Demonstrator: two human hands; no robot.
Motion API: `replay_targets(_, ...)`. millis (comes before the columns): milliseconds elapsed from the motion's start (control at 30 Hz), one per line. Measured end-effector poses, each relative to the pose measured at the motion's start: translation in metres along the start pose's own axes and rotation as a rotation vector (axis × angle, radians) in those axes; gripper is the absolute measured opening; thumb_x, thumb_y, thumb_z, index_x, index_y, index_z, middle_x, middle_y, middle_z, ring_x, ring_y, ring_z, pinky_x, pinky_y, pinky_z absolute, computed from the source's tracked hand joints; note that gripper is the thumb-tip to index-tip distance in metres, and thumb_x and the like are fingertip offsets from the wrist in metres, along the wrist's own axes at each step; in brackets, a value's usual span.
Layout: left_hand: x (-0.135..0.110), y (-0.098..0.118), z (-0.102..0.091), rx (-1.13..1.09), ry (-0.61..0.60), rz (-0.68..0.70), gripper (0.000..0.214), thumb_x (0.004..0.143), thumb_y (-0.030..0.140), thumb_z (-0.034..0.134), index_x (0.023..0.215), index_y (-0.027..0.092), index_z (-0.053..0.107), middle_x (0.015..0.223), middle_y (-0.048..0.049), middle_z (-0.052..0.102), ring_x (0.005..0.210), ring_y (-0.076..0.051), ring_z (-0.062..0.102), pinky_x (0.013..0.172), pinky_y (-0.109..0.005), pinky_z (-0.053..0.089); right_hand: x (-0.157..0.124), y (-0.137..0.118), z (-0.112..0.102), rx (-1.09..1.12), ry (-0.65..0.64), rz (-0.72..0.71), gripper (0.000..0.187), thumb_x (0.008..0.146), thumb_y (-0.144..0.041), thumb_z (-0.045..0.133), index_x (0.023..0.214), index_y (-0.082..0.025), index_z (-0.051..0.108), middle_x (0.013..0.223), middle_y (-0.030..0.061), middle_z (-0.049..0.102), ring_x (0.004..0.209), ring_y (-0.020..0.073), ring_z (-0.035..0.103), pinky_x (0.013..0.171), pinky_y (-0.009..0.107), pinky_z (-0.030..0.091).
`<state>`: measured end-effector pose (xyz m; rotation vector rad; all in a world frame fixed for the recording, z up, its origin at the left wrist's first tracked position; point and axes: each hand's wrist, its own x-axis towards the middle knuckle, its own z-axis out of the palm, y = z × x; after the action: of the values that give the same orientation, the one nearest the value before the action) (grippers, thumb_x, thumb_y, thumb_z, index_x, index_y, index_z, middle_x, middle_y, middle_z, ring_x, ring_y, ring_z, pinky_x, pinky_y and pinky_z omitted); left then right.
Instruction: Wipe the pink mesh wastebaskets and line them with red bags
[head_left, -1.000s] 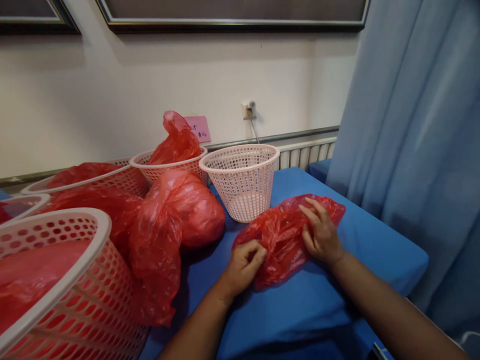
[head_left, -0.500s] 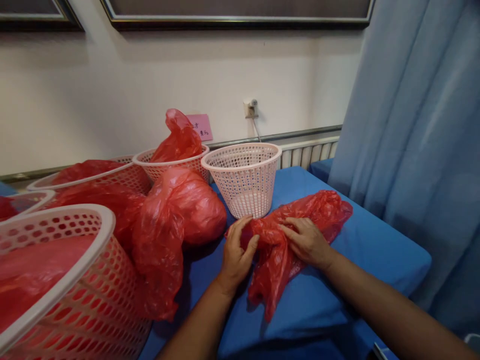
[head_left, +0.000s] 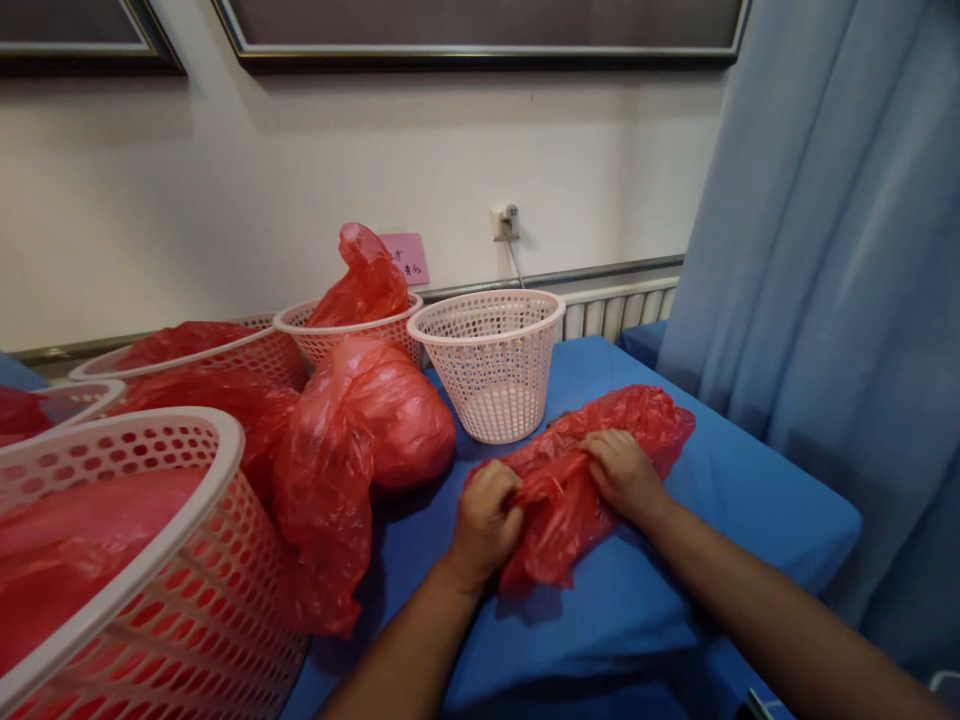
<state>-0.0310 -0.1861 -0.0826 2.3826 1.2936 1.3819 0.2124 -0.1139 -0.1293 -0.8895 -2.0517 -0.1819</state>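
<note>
A red plastic bag lies crumpled on the blue-covered table, its far part stretching to the right. My left hand is closed on the bag's left side, fingers curled into the film. Farther right, my right hand also grips a fold of the same bag, and the film between the two hands is bunched up. Whatever the bag contains, if anything, cannot be made out. Just behind the bag stands a pale pink plastic basket with perforated sides.
Left of my hands lies a full, tied-looking red bag. Several more pink baskets hold red bags, among them a large near basket and a back basket. A blue curtain hangs at the right; a radiator runs behind.
My fingers have closed on the red bag, where before they lay looser and more spread. The bag's near flap has been drawn up and gathered between my hands.
</note>
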Motion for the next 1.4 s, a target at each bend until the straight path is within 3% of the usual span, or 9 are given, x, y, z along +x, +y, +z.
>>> replay_targets(133, 0.005, -0.006, -0.01, -0.076, 0.444, -0.048, 0.022, 0.084, 0.012, 0.061, 0.067, 0.021, 0.05, 0.065, 0.004, 0.048, 0.06, -0.011, 0.048, 0.06, -0.023, 0.041, -0.001, 0.028, -0.003, -0.082, 0.079, 0.281, 0.014, 0.09, -0.015, 0.049, 0.094, -0.02, 0.061, 0.089, 0.0082, 0.067, 0.085, 0.0245, 0.061, 0.08, 0.039, 0.047)
replay_targets(267, 0.006, -0.012, -0.009, -0.106, 0.585, -0.134, 0.009, 0.086, 0.02, 0.067, 0.086, 0.02, 0.058, 0.085, 0.0004, 0.058, 0.076, -0.013, 0.058, 0.074, -0.026, 0.05, -0.001, 0.03, -0.008, -0.204, 0.129, 0.328, 0.012, 0.092, -0.02, 0.05, 0.091, -0.019, 0.061, 0.085, 0.0089, 0.065, 0.082, 0.0254, 0.058, 0.077, 0.039, 0.044)
replay_targets(400, 0.0, -0.007, -0.008, -0.065, 0.454, -0.025, 0.046, 0.089, 0.024, 0.062, 0.134, 0.021, 0.051, 0.135, -0.0136, 0.056, 0.123, -0.027, 0.057, 0.102, -0.045, 0.05, 0.002, 0.007, -0.013, -0.142, 0.04, 0.066, 0.019, 0.095, -0.024, 0.052, 0.11, -0.019, 0.064, 0.103, 0.0103, 0.067, 0.095, 0.0249, 0.058, 0.082, 0.039, 0.042)
replay_targets(567, -0.003, 0.006, -0.01, 0.104, 0.332, 0.22, 0.053, 0.093, 0.027, 0.054, 0.146, 0.022, 0.045, 0.148, -0.0147, 0.047, 0.136, -0.032, 0.047, 0.111, -0.056, 0.042, 0.006, -0.011, -0.014, -0.082, -0.018, -0.116, 0.024, 0.097, -0.021, 0.053, 0.118, -0.019, 0.064, 0.109, 0.0105, 0.067, 0.097, 0.0226, 0.059, 0.083, 0.039, 0.042)
replay_targets(800, 0.004, 0.017, -0.003, 0.257, 0.174, 0.221, 0.024, 0.085, 0.008, 0.064, 0.104, 0.024, 0.067, 0.149, -0.0098, 0.048, 0.144, -0.033, 0.035, 0.114, -0.057, 0.039, 0.003, -0.01, -0.011, -0.075, -0.032, -0.157, 0.021, 0.096, -0.018, 0.053, 0.11, -0.021, 0.067, 0.107, 0.0085, 0.069, 0.096, 0.0216, 0.061, 0.084, 0.039, 0.042)
replay_targets(967, 0.006, -0.009, -0.004, 0.061, 0.443, -0.087, 0.01, 0.088, 0.014, 0.062, 0.095, 0.021, 0.061, 0.13, -0.0103, 0.061, 0.128, -0.027, 0.053, 0.111, -0.053, 0.04, -0.001, 0.031, -0.008, 0.034, 0.187, 0.358, 0.018, 0.094, -0.027, 0.05, 0.091, -0.019, 0.067, 0.091, 0.0069, 0.067, 0.087, 0.0216, 0.06, 0.081, 0.036, 0.045)
replay_targets(1067, 0.008, -0.028, 0.004, -0.194, 0.397, -0.403, 0.045, 0.081, 0.021, 0.072, 0.123, 0.021, 0.057, 0.145, -0.0147, 0.053, 0.135, -0.031, 0.05, 0.112, -0.053, 0.039, -0.004, 0.05, -0.007, 0.157, 0.293, 0.587, 0.028, 0.094, -0.039, 0.051, 0.075, -0.02, 0.059, 0.078, 0.0027, 0.06, 0.074, 0.0185, 0.056, 0.072, 0.032, 0.044)
replay_targets(1200, 0.009, -0.03, 0.023, -0.666, 0.118, -0.645, 0.083, 0.064, 0.027, 0.088, 0.139, 0.022, 0.051, 0.152, -0.0154, 0.049, 0.141, -0.034, 0.045, 0.114, -0.051, 0.037, -0.007, 0.049, -0.004, 0.218, 0.301, 0.611, 0.037, 0.097, -0.046, 0.044, 0.072, -0.021, 0.054, 0.072, 0.0005, 0.057, 0.068, 0.0166, 0.053, 0.067, 0.029, 0.043)
replay_targets(1400, 0.009, -0.011, 0.037, -1.065, -0.136, -0.659, 0.056, 0.071, 0.031, 0.087, 0.121, 0.016, 0.068, 0.125, -0.0131, 0.071, 0.115, -0.028, 0.066, 0.105, -0.043, 0.047, -0.006, 0.034, -0.008, 0.38, 0.047, 0.357, 0.041, 0.094, -0.046, 0.053, 0.126, -0.023, 0.06, 0.127, 0.0097, 0.066, 0.115, 0.0255, 0.061, 0.1, 0.041, 0.047)
